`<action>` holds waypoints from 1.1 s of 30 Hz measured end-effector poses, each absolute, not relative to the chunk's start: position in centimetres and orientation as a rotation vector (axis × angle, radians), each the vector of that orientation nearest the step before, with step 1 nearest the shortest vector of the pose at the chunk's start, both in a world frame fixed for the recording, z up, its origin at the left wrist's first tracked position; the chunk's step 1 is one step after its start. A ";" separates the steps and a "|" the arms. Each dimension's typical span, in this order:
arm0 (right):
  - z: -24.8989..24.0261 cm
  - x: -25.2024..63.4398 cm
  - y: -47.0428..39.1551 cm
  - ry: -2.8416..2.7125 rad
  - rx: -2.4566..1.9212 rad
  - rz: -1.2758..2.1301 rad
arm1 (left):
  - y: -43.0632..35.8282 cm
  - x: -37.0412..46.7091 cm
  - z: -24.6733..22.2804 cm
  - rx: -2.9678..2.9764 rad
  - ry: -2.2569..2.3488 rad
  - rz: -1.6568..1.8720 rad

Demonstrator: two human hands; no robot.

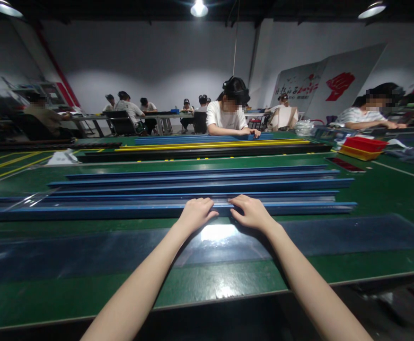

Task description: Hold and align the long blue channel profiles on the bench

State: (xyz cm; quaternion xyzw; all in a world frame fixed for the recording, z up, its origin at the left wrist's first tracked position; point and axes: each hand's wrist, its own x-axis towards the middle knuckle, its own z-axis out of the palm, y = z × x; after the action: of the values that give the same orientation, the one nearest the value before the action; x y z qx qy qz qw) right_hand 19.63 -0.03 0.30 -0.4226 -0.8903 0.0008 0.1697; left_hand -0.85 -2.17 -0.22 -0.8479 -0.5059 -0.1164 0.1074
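Note:
My left hand [197, 213] and my right hand [251, 211] rest a short gap apart on the long blue channel strip [103, 211] nearest me. On both hands the fingers curl over its near wall from above, with the thumbs on my side. Clear plastic film shows inside the channel between my hands. Closer to me, a long clear plastic sheet [128, 253] lies flat under my forearms. Just beyond my hands lies another blue channel strip [299, 184], parallel to the first.
Farther across the green table [192, 296] lie yellow strips [210, 145] and black strips [281, 151]. A co-worker [228, 111] leans over blue strips opposite. At right are a red and yellow bin [363, 148], a dark red flat object [347, 164] and another person [366, 111].

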 end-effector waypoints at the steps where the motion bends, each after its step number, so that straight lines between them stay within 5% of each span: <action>1: 0.3 19.6 -0.1 -2.530 -1.199 0.009 | -2.2 -0.9 -0.2 -2.498 -1.487 -0.348; 33: 0.4 19.6 -0.1 -2.517 -1.171 0.026 | -2.2 -0.9 -0.2 -2.520 -1.496 -0.396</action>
State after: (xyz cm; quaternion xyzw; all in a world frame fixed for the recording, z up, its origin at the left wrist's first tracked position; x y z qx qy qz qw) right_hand 19.59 -0.10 0.39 -0.4147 -0.8916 0.0092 0.1815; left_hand -0.87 -2.24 -0.21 -0.8485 -0.5038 -0.1333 0.0923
